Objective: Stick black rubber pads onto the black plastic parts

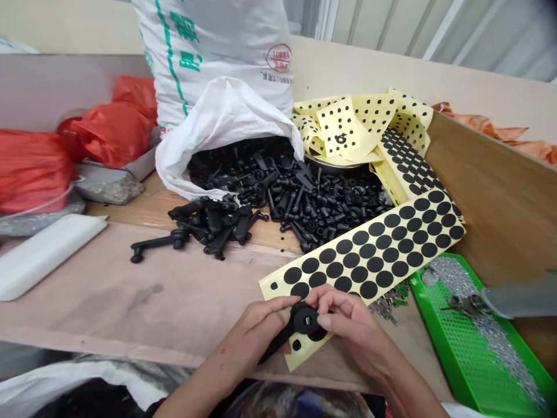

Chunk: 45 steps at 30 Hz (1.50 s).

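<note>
My left hand grips a black plastic crank handle, its arm slanting down to the left. At the handle's round end lies a round black sticker, with a small light square showing in its middle. My right hand pinches that sticker's right edge between thumb and fingers. Directly beneath both hands runs a yellow sheet of round black stickers. At its near end only small black dots are left on the backing.
Black crank handles lie in a pile before a white woven sack spilling more. Dotted yellow backing sheets stand behind. On the right are a green basket of small metal parts and a grey-handled tool. Red bags sit left.
</note>
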Each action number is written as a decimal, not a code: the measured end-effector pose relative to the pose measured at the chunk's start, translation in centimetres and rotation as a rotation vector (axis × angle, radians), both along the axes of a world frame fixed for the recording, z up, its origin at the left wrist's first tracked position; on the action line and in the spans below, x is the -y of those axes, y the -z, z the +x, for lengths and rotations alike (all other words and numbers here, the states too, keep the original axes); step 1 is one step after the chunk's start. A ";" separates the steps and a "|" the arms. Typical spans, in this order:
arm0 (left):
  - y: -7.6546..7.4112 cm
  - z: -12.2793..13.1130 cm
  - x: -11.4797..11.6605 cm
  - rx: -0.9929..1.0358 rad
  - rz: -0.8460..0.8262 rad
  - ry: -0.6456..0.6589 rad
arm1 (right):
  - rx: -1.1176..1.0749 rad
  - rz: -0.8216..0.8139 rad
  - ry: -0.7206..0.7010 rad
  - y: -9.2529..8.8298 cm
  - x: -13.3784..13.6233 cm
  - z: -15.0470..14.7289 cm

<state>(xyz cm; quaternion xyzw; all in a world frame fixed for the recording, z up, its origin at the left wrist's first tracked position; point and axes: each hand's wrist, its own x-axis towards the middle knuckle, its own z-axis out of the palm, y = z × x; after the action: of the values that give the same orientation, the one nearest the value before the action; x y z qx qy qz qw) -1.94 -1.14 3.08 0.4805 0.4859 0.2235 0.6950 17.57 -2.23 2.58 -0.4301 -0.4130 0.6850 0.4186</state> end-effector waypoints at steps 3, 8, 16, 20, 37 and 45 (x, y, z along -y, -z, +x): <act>0.1 0.0 0.0 0.002 -0.008 0.011 | 0.008 0.001 0.006 0.0 0.0 0.0; 0.1 0.1 0.1 -0.025 0.016 0.019 | 0.029 0.016 0.000 0.1 -0.1 0.0; -0.1 0.4 0.0 -0.013 0.049 0.035 | 0.065 0.020 0.002 0.2 -0.2 -0.1; -0.2 0.4 0.1 0.003 0.069 0.039 | 0.075 0.016 0.002 0.1 -0.2 -0.1; 1.1 0.1 1.2 -0.108 0.334 -0.027 | -0.032 -0.108 0.064 0.6 0.5 -0.9; 0.2 -0.7 4.1 -0.070 0.330 -0.191 | 0.263 0.052 -0.060 1.3 1.0 -1.8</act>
<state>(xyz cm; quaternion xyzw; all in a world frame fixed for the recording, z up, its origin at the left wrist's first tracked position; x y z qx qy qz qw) -2.65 -5.23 2.85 0.5471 0.5100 0.3482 0.5651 15.78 -3.25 1.25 -0.4928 -0.4945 0.6240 0.3512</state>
